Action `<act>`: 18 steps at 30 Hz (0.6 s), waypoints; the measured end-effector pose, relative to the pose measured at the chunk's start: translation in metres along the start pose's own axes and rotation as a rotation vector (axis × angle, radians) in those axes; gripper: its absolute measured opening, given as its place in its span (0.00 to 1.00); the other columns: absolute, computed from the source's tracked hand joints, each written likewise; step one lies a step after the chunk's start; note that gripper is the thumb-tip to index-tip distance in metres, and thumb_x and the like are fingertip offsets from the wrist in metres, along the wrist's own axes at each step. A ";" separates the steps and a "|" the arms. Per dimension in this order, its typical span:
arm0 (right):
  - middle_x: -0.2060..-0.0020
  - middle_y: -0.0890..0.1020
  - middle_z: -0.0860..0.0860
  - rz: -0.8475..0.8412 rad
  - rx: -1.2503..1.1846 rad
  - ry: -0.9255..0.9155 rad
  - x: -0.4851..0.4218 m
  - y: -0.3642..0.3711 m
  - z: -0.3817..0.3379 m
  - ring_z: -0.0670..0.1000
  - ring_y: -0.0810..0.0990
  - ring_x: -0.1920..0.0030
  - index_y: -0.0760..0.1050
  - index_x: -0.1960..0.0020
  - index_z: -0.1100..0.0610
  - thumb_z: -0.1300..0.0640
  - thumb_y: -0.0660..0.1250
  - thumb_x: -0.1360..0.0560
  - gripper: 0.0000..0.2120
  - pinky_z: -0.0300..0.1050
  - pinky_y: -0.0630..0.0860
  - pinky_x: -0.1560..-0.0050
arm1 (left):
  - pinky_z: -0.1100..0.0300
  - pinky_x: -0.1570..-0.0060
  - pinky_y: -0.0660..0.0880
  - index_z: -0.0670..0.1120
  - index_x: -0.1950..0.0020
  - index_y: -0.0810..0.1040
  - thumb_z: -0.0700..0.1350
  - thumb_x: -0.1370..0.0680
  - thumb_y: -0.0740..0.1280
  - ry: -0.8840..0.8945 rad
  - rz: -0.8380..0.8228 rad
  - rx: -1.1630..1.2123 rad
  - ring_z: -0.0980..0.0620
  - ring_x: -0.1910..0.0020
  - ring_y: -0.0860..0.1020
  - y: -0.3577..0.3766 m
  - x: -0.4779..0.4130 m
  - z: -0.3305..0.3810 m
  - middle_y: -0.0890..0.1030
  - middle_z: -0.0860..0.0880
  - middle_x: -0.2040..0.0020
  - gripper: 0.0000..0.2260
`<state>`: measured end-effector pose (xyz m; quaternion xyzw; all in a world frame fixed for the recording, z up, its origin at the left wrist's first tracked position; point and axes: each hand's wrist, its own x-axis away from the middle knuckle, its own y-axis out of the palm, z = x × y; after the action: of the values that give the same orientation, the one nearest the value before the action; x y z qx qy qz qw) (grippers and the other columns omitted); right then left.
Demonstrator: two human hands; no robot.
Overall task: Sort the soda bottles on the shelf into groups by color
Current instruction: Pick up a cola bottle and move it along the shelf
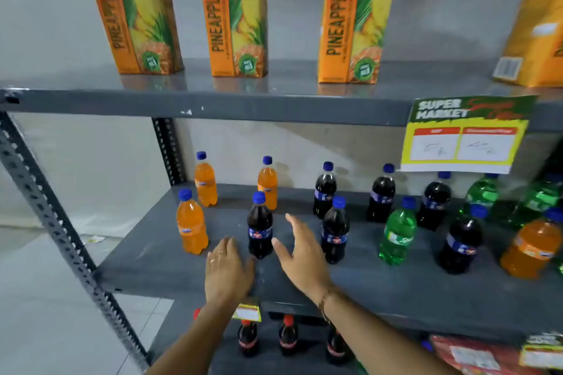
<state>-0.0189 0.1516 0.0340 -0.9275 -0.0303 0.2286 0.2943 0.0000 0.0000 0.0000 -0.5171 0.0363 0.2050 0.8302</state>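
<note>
Grey shelf [158, 262]: both hands, left hand [227, 271] and right hand [300, 256], open and empty, flank a dark bottle [260, 227]; next, probably grasp it and move it right.

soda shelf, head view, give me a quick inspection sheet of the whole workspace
surface: grey metal shelf, middle tier, bottles standing loose on it
job's things: orange bottles mostly at the left, one more orange bottle far right; cola bottles across the middle, one cola bottle among the orange; green bottles toward the right; colours still mixed
clutter: sale sign hanging from the upper shelf edge, price tag on the front edge
grippers: left hand and right hand open, fingers spread, either side of the front cola bottle, holding nothing
cables: nothing seen
surroundings: pineapple cartons above, red-capped bottles below, grey wall behind
</note>
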 end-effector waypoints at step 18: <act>0.54 0.81 0.50 0.048 -0.296 0.285 0.009 0.025 0.023 0.49 0.79 0.54 0.67 0.49 0.38 0.54 0.71 0.37 0.21 0.44 0.77 0.52 | 0.50 0.25 0.49 0.43 0.26 0.59 0.61 0.24 0.57 -0.128 -0.200 -0.129 0.44 0.25 0.54 0.030 -0.006 -0.020 0.60 0.44 0.24 0.32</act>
<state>-0.0230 0.1452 -0.0004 -0.9840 0.0005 0.0950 0.1507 -0.0138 -0.0082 -0.0326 -0.5564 -0.0818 0.1556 0.8121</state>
